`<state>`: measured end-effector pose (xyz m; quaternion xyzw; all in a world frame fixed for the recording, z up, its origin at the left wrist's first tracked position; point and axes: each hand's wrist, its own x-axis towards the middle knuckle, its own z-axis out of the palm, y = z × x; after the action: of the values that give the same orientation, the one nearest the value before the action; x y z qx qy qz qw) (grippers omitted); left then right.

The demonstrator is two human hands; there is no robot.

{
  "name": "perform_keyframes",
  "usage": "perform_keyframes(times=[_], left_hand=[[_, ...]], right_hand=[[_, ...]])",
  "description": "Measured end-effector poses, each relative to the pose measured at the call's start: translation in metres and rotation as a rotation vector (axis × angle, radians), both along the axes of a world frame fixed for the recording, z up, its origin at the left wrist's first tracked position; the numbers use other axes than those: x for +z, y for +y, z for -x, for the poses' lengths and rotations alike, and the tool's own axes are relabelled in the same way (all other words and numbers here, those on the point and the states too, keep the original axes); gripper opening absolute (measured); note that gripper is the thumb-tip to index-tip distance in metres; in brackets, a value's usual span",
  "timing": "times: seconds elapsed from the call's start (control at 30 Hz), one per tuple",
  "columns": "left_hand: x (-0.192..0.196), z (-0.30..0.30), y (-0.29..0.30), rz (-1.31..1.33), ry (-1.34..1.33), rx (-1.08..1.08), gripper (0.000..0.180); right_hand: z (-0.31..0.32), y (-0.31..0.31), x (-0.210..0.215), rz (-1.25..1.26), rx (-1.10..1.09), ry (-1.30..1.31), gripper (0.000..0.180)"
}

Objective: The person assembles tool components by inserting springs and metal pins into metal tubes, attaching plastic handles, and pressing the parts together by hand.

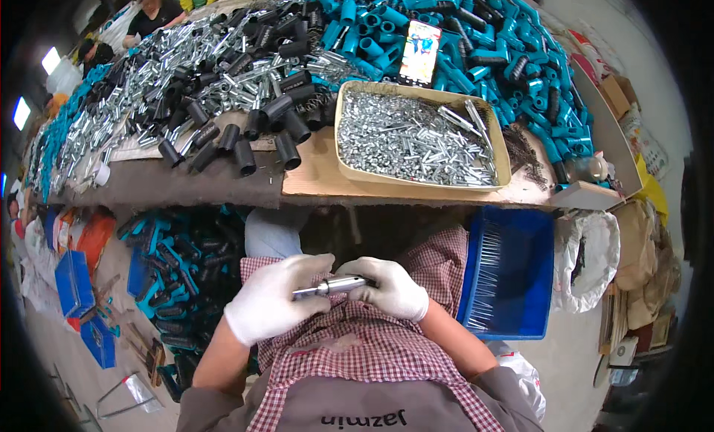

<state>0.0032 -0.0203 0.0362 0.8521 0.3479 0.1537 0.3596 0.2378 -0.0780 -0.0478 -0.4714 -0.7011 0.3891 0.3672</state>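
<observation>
Above my lap, both white-gloved hands are closed on one shiny metal cylinder with a thin rod (342, 285). My left hand (271, 298) pinches the rod's left end between fingers and thumb. The thicker right end sits in the fingers of my right hand (390, 288), which partly hide it. Beneath the hands a red-and-white checked apron (349, 358) covers my lap. On the table ahead stands a cream tray (502, 160) full of small metal pins and fittings.
Black tubes (244, 157) and metal parts (141, 90) are heaped at the table's left, teal handles (520, 75) at the right. A lit phone (420, 53) leans behind the tray. Blue bin (532, 283) with metal rods stands right; teal-and-black parts (178, 283) pile left. People work far left.
</observation>
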Motion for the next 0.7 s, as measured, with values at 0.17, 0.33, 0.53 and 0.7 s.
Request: perform_keyframes(times=[0.17, 0.33, 0.53, 0.7], left_hand=[[-0.013, -0.018, 0.000, 0.373, -0.474, 0.029, 0.074], [-0.017, -0.023, -0.004, -0.032, -0.515, 0.020, 0.066], [-0.005, -0.009, -0.008, 0.058, -0.375, 0.215, 0.061], [-0.015, -0.013, -0.017, 0.018, -0.485, 0.318, 0.071]], right_hand=[[-0.006, -0.009, 0.007, 0.436, 0.079, 0.589, 0.088], [-0.028, 0.020, 0.042, -0.075, 0.188, -0.093, 0.048], [-0.136, 0.133, 0.105, -0.555, -0.667, -0.624, 0.017], [-0.162, 0.203, 0.100, 0.072, -0.710, -1.227, 0.036]])
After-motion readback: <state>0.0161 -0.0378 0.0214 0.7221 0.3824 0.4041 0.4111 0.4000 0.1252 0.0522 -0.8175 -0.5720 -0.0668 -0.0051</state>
